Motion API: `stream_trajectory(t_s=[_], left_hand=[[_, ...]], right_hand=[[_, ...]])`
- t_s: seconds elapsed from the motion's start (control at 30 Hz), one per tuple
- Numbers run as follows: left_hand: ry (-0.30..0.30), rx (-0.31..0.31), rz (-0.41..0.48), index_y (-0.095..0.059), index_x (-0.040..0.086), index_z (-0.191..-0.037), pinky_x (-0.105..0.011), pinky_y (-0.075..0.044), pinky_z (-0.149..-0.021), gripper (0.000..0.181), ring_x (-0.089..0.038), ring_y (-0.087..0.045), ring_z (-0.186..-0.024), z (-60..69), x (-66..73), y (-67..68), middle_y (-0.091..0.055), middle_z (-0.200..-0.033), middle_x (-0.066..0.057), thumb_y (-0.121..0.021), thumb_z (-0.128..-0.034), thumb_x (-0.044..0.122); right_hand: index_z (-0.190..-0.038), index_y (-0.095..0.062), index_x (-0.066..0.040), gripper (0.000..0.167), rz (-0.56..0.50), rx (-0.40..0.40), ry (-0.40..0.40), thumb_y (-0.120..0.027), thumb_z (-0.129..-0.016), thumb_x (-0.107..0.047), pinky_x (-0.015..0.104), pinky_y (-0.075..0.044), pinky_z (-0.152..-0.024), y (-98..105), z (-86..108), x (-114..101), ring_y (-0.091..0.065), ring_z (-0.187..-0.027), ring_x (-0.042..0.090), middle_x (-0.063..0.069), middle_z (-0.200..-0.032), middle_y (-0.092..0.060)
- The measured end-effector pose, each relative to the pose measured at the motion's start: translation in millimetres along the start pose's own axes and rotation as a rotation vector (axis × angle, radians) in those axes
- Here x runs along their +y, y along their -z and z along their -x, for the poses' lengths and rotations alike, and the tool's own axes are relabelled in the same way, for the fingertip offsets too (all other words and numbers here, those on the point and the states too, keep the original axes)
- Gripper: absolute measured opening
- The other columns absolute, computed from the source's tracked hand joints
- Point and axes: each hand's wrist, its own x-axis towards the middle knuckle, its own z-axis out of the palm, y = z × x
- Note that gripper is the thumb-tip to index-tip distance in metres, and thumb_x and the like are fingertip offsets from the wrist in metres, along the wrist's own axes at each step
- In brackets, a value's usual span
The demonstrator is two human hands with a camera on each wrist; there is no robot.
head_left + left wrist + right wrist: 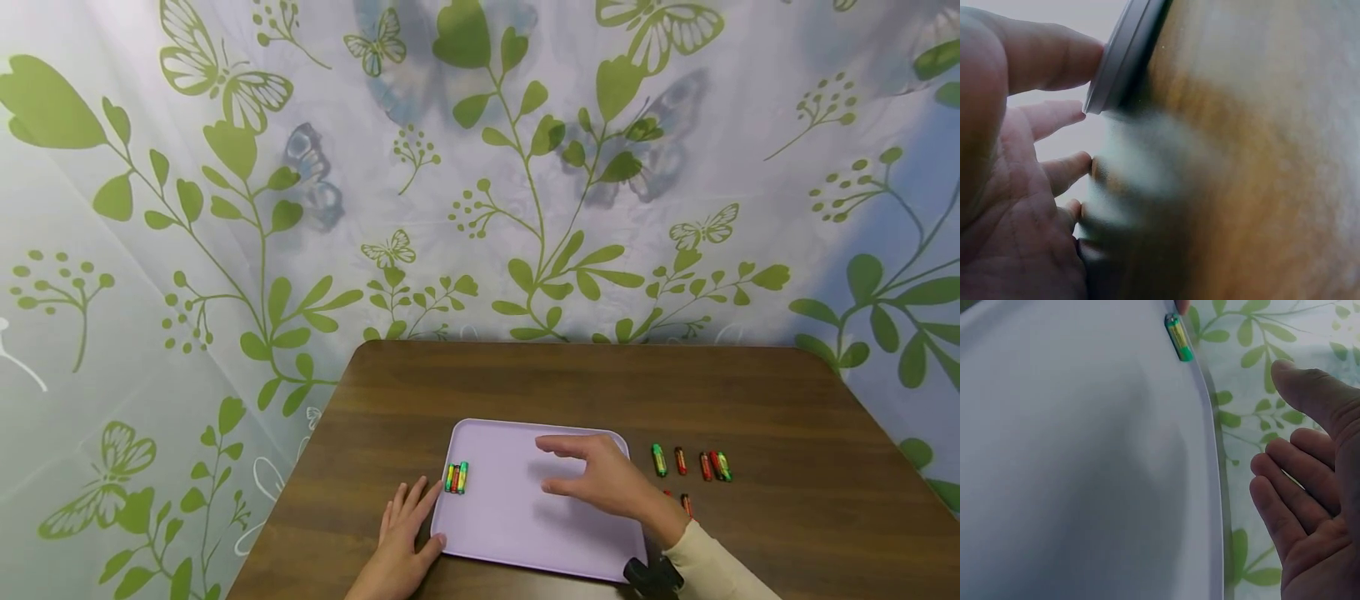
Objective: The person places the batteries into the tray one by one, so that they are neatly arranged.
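A lilac tray (517,508) lies on the wooden table. Inside its left edge, several green and red batteries (455,478) lie side by side; one green battery (1179,339) shows in the right wrist view. The left hand (401,542) rests at the tray's left side, thumb and fingertips touching the rim (1116,62), fingers spread. Above the tray's right half hovers the right hand (603,479), empty, thumb and fingers apart; in the right wrist view this hand (1310,475) holds nothing.
Right of the tray, several loose batteries lie on the table, among them a green one (658,460) and a red one (680,461). A black object (651,577) is at the right wrist. A leaf-and-butterfly patterned curtain (420,208) hangs behind the table (570,379).
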Motion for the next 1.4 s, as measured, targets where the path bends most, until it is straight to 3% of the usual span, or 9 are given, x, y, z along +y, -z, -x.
stream_trajectory(t_s=[0.4,0.57,0.7,0.83,1.07,1.4], left_hand=[[-0.016,0.020,0.046,-0.053,0.012,-0.162,-0.082,0.007,-0.124,0.072,-0.067,-0.006,-0.161,1.1,-5.2,-4.6,-0.033,-0.172,-0.034,-0.075,-0.0934,0.011],[0.021,-0.017,0.019,-0.051,0.013,-0.164,-0.082,0.007,-0.124,0.073,-0.064,-0.004,-0.163,0.9,-3.4,-2.2,-0.031,-0.175,-0.031,-0.075,-0.0949,0.011],[0.030,-0.022,0.013,-0.051,0.013,-0.164,-0.082,0.007,-0.124,0.073,-0.063,-0.004,-0.164,1.2,-2.1,-1.7,-0.030,-0.175,-0.031,-0.075,-0.0950,0.010],[0.029,-0.021,0.012,-0.051,0.012,-0.164,-0.081,0.007,-0.125,0.073,-0.063,-0.004,-0.164,1.4,-2.1,-1.7,-0.031,-0.175,-0.031,-0.075,-0.0948,0.010],[0.013,-0.018,0.007,-0.050,0.015,-0.165,-0.081,0.007,-0.125,0.073,-0.062,-0.003,-0.164,-0.3,-2.6,-1.1,-0.030,-0.176,-0.031,-0.075,-0.0963,0.012],[0.019,-0.027,-0.008,-0.049,0.016,-0.166,-0.080,0.007,-0.126,0.072,-0.061,-0.002,-0.165,-1.9,-2.8,-0.6,-0.029,-0.177,-0.029,-0.074,-0.0980,0.013]], right_hand=[[-0.137,-0.078,-0.018,0.055,0.105,0.077,-0.012,-0.095,-0.087,-0.035,0.032,-0.064,-0.097,41,39.4,17,-0.081,-0.113,0.030,-0.002,-0.134,-0.079],[-0.135,-0.079,-0.022,0.055,0.157,0.113,-0.042,-0.097,-0.084,-0.034,0.027,-0.063,-0.096,52,57.8,26,-0.081,-0.112,0.020,-0.005,-0.132,-0.080],[-0.134,-0.080,-0.017,0.056,0.169,0.127,-0.058,-0.097,-0.083,-0.033,0.024,-0.063,-0.094,59,73.4,34,-0.078,-0.116,0.010,-0.005,-0.130,-0.081],[-0.134,-0.079,-0.014,0.058,0.184,0.125,-0.080,-0.097,-0.083,-0.036,0.024,-0.064,-0.092,68,88.5,40,-0.078,-0.114,0.010,-0.003,-0.130,-0.081],[-0.133,-0.080,-0.019,0.059,0.252,0.153,-0.116,-0.098,-0.080,-0.038,0.018,-0.061,-0.087,81,110.1,47,-0.078,-0.111,0.006,-0.008,-0.124,-0.082],[-0.133,-0.079,-0.023,0.060,0.327,0.129,-0.194,-0.098,-0.079,-0.042,0.026,-0.064,-0.081,95,135.1,54,-0.074,-0.111,0.000,-0.001,-0.125,-0.083]])
